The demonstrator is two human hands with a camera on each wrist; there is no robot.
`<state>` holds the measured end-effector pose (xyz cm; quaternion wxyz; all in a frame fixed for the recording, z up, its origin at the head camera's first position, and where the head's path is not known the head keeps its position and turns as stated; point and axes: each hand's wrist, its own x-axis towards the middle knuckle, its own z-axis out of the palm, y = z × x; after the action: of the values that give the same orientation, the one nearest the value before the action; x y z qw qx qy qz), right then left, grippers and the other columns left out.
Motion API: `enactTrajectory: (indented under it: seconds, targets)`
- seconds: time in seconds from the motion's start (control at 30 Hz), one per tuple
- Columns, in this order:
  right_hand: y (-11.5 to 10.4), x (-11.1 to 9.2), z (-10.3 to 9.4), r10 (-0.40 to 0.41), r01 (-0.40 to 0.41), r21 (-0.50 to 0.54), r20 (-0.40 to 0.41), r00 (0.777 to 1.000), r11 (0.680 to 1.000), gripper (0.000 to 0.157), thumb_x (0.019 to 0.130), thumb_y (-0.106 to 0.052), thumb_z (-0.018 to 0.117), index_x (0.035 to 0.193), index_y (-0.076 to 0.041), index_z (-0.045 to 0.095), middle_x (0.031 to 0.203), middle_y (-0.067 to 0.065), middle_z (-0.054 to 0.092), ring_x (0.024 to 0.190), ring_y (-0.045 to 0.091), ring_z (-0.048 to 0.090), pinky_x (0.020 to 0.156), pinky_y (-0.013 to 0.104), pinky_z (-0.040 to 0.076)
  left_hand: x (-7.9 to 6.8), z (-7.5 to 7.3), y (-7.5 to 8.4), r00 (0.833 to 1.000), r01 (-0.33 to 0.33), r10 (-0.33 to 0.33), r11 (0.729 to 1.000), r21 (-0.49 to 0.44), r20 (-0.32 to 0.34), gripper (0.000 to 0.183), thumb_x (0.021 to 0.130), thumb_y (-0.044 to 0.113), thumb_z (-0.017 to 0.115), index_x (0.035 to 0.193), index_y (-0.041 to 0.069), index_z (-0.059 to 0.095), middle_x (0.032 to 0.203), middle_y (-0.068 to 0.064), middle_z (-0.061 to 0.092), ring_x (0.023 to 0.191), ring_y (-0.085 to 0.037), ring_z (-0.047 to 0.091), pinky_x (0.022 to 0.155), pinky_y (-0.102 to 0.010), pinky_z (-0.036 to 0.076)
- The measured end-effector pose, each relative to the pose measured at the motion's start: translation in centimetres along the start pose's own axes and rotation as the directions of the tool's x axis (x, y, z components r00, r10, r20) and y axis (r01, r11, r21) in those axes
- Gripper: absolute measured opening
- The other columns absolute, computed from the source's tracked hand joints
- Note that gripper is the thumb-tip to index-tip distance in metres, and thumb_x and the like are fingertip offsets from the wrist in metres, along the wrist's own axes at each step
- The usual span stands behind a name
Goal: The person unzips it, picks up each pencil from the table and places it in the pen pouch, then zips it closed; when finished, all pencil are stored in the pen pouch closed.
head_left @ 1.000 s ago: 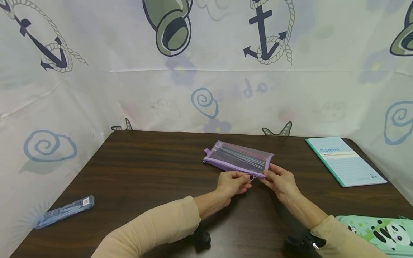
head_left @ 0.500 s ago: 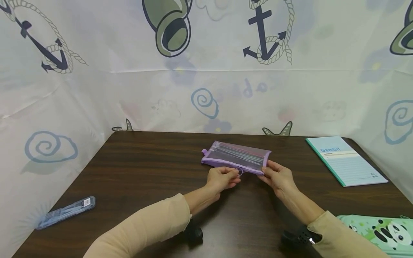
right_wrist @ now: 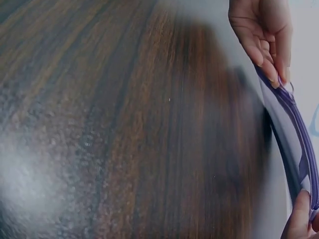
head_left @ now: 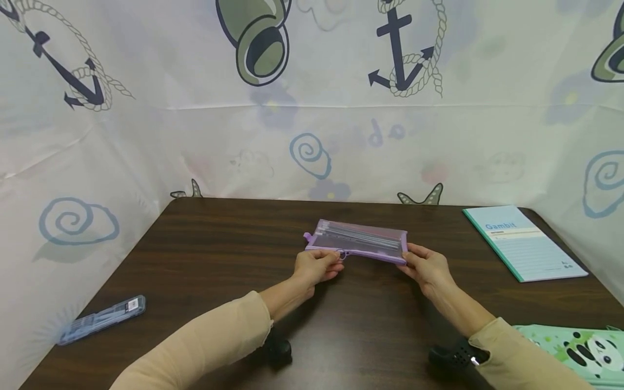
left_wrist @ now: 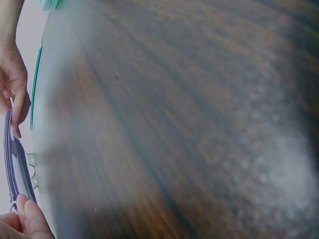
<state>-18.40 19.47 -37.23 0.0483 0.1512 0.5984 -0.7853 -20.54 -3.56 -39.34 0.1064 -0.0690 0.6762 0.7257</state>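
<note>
A see-through pencil pouch (head_left: 363,236) with purple edging is held up over the dark table, its front edge towards me. Several long thin things show through its clear side. My left hand (head_left: 314,269) pinches the ring-shaped zipper pull (head_left: 343,254) near the left part of that front edge. At the pouch's right end, my right hand (head_left: 429,269) grips the corner between thumb and fingers. The right wrist view shows the purple zipper (right_wrist: 304,127) running between both hands, and the left fingertips right at the ring.
A notebook (head_left: 521,244) marked Gambit lies at the back right of the wooden table (head_left: 219,244). The green panda case (head_left: 580,352) sits at the front right, partly behind my right sleeve. At the left edge is a slim clear-blue box (head_left: 104,319).
My left hand has drawn the zipper pull leftward along the pouch's front edge, away from my right hand. The right hand has kept its grip on the corner, and the pouch has tilted slightly.
</note>
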Motion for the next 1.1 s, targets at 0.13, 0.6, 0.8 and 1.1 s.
enactTrajectory:
  seconds: [0.13, 0.6, 0.8, 1.1]
  targets:
    - [0.0, 0.1, -0.1, 0.0, 0.0, -0.013, -0.009, 1.0, 1.0, 0.052, 0.093, 0.007, 0.046, 0.141, 0.013, 0.027, 0.078, -0.007, 0.06, 0.072, 0.002, 0.061, 0.068, 0.018, 0.056, 0.0, -0.7, 0.2, 1.0, 0.009, -0.009, 1.0, 0.002, -0.015, 0.021, 0.089, 0.009, 0.064, 0.102, -0.008, 0.066, 0.083, -0.013, 0.072, 0.061, -0.005, 0.065, 0.059, -0.019, 0.057]
    - [0.0, 0.5, -0.5, -0.012, 0.012, -0.023, -0.033, 0.999, 1.0, 0.05, 0.093, 0.007, 0.047, 0.14, 0.013, 0.029, 0.081, -0.005, 0.058, 0.07, 0.003, 0.06, 0.067, 0.018, 0.056, 0.2, -3.1, 0.6, 0.996, 0.045, -0.045, 0.999, 0.001, -0.082, 0.019, 0.089, 0.008, 0.064, 0.101, -0.007, 0.065, 0.076, -0.009, 0.071, 0.059, -0.007, 0.065, 0.057, -0.018, 0.056]
    - [-0.1, 0.8, -0.9, -0.021, 0.02, -0.021, -0.039, 0.999, 1.0, 0.051, 0.093, 0.007, 0.046, 0.14, 0.014, 0.028, 0.079, -0.005, 0.058, 0.07, 0.003, 0.06, 0.067, 0.018, 0.057, 0.5, -4.2, 0.7, 0.993, 0.033, -0.033, 0.999, 0.0, -0.11, 0.017, 0.09, 0.006, 0.062, 0.1, -0.007, 0.064, 0.078, -0.01, 0.071, 0.059, -0.007, 0.065, 0.056, -0.018, 0.056]
    - [-0.3, 1.1, -1.5, -0.021, 0.02, -0.03, -0.052, 0.998, 0.999, 0.05, 0.093, 0.007, 0.045, 0.14, 0.015, 0.028, 0.079, -0.006, 0.058, 0.07, 0.002, 0.06, 0.066, 0.018, 0.057, 0.8, -5.2, 0.9, 0.993, 0.037, -0.037, 0.999, 0.0, -0.114, 0.015, 0.092, 0.003, 0.057, 0.103, -0.007, 0.06, 0.085, -0.01, 0.069, 0.067, -0.007, 0.064, 0.067, -0.02, 0.057]
